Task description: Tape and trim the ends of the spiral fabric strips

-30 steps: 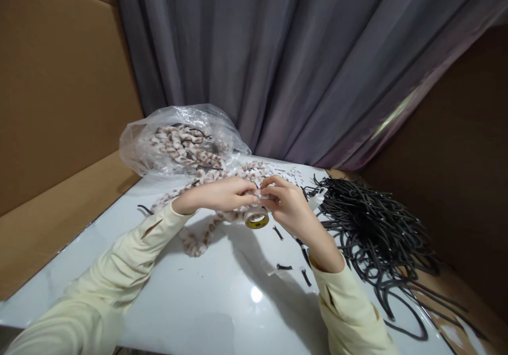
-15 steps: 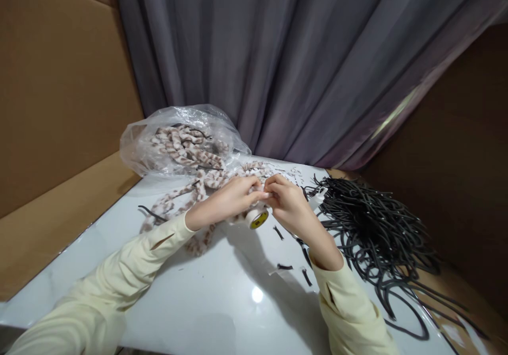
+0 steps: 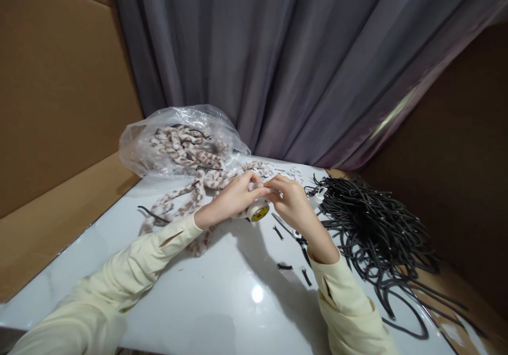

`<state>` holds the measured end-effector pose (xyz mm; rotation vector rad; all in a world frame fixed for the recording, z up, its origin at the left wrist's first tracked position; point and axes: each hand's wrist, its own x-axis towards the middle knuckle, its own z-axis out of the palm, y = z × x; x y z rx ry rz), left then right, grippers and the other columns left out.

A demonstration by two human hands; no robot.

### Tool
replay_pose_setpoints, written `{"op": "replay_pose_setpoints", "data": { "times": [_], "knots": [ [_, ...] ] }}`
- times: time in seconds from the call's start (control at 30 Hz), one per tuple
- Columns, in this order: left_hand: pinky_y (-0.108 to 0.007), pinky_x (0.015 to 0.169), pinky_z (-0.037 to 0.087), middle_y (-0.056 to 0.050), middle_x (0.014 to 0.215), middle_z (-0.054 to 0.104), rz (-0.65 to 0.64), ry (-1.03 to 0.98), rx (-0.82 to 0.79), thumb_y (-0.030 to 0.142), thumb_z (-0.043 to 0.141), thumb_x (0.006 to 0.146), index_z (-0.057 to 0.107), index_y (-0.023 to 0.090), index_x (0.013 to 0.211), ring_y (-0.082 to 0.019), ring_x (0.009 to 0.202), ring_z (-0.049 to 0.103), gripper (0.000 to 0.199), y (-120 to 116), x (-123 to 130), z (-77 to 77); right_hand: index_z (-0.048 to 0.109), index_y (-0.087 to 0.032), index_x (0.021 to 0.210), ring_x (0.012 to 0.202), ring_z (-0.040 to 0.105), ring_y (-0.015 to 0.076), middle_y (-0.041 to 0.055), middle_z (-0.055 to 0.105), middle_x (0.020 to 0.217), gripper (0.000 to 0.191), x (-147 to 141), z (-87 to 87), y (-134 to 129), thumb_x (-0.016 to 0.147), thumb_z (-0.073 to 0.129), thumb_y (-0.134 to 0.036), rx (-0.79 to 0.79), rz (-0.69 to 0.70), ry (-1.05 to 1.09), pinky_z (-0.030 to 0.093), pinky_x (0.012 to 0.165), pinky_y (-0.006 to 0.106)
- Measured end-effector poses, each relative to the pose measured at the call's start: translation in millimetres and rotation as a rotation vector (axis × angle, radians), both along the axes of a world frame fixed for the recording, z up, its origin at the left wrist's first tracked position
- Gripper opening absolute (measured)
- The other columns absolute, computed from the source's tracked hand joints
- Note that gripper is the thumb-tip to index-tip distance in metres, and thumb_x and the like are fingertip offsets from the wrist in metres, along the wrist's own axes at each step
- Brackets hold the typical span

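Your left hand (image 3: pixel 235 195) and right hand (image 3: pixel 292 201) meet, fingertips together.
I can't tell whether they clamp anything; the tape roll (image 3: pixel 260 211) is just on their near side. Steady both wrists, minding the scissors (image 3: pixel 296 234) to the right.

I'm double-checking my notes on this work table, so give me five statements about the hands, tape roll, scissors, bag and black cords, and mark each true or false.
1. The left hand and right hand are close together over the white table. True.
2. The heap of black cords is on the left of the picture. False: the black cords are heaped on the right.
3. The tape roll shows yellow on its inside. True.
4. The scissors are inside the plastic bag. False: the scissors lie on the table, partly hidden by the right arm.
5. The plastic bag holds furry brown-and-white strips. True.
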<state>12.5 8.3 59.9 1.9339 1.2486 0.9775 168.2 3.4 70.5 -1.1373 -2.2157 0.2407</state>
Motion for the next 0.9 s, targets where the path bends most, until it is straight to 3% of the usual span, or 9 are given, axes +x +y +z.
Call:
{"op": "replay_pose_setpoints", "data": {
  "times": [0.33,0.5,0.6,0.7,0.83,0.9],
  "knots": [
    [-0.022,0.063,0.038,0.000,0.075,0.062,0.037,-0.100,0.022,0.033,0.059,0.072,0.061,0.014,0.077,-0.014,0.069,0.055,0.020,7.4,1.5,-4.1,0.052,-0.019,0.078,0.070,0.057,0.0187,0.0017,0.064,0.070,0.011,-1.8,1.8,0.0,0.072,0.051,-0.009,-0.031,-0.017,0.061,0.035,0.068,0.028],
    [-0.021,0.058,0.034,0.003,0.065,0.057,-0.023,-0.057,0.076,0.031,0.054,0.077,0.062,0.013,0.071,-0.010,0.059,0.046,0.020,5.8,1.2,-3.3,0.047,-0.019,0.083,0.075,0.057,0.0199,0.0026,0.063,0.076,0.018,-2.6,-2.8,2.1,0.070,0.050,-0.008,-0.009,-0.049,0.032,0.035,0.075,0.032],
    [-0.020,0.055,0.030,0.003,0.060,0.052,-0.029,-0.015,0.062,0.030,0.051,0.078,0.060,0.012,0.067,-0.009,0.056,0.041,0.023,4.7,1.1,-1.1,0.047,-0.019,0.085,0.073,0.055,0.0194,0.0028,0.061,0.076,0.018,-1.2,-4.0,3.1,0.070,0.053,-0.011,-0.055,-0.035,0.080,0.037,0.069,0.031],
    [-0.020,0.051,0.028,0.004,0.056,0.046,-0.079,-0.036,0.000,0.033,0.049,0.080,0.059,0.012,0.066,-0.009,0.052,0.038,0.028,3.6,-0.2,2.3,0.049,-0.019,0.086,0.070,0.054,0.0171,0.0035,0.060,0.082,0.020,5.2,-3.1,6.6,0.069,0.060,-0.018,-0.181,0.017,0.207,0.040,0.065,0.030],
    [-0.020,0.048,0.027,0.005,0.054,0.042,-0.129,-0.107,-0.059,0.038,0.051,0.080,0.057,0.013,0.064,-0.008,0.050,0.035,0.030,3.4,-2.5,4.9,0.056,-0.018,0.098,0.080,0.056,0.0157,0.0057,0.060,0.101,0.030,20.4,-3.1,18.2,0.070,0.064,-0.026,-0.571,0.159,0.492,0.043,0.068,0.028],
    [-0.020,0.046,0.025,0.005,0.052,0.039,-0.146,-0.139,-0.085,0.041,0.051,0.079,0.055,0.013,0.063,-0.007,0.047,0.032,0.032,3.6,-2.7,4.8,0.060,-0.018,0.100,0.081,0.057,0.0146,0.0039,0.063,0.097,0.030,26.9,-6.4,25.3,0.072,0.063,-0.028,-0.734,0.188,0.640,0.043,0.069,0.026]
  ]
}}
